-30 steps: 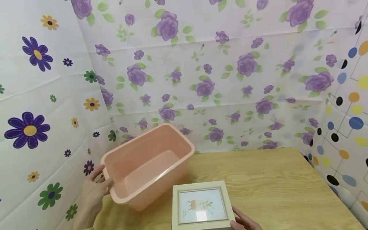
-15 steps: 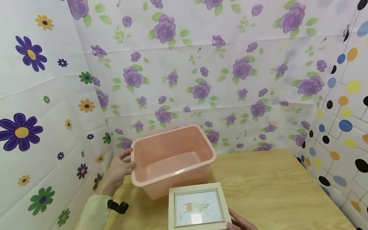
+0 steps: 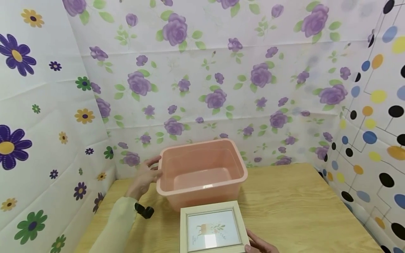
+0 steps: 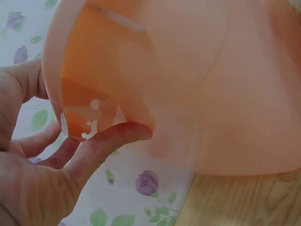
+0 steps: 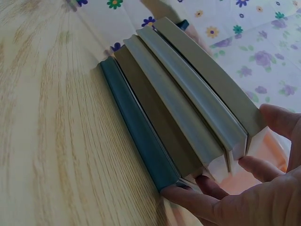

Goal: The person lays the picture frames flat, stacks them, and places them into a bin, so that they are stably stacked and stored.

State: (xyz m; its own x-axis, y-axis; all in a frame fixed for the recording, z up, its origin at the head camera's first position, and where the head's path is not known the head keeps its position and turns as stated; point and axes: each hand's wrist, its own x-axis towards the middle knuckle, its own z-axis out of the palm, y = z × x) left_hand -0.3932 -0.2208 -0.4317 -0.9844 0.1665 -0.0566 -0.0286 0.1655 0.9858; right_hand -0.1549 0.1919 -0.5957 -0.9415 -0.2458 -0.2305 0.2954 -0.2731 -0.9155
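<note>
My left hand [image 3: 143, 177] grips the left end rim of a pink plastic basin [image 3: 202, 195]. In the left wrist view its thumb bends over the basin wall [image 4: 225, 108], with other fingers outside the rim. The basin stands near the back of the table and its inside looks bare. In front of it lies a cream picture frame [image 3: 237, 225] with a deer-and-plant picture, topping a stack. The right wrist view shows the stack's other frames [image 5: 188, 103], whitish, brown and dark teal. My right hand [image 5: 254, 193] holds the stack's corner, thumb at the top frame, fingers along the sides.
The wooden table [image 3: 284, 203] extends to the right of the basin and frames. A purple-rose cloth [image 3: 196, 88] hangs behind, a daisy-print cloth [image 3: 57, 147] at left, a dotted cloth [image 3: 373, 147] at right. A black strap device [image 3: 143, 211] sits on my left wrist.
My left hand has moved the basin to the right and turned it straighter, along the back cloth, behind the frames. My right hand has kept its hold at the stack. The head view has shifted slightly.
</note>
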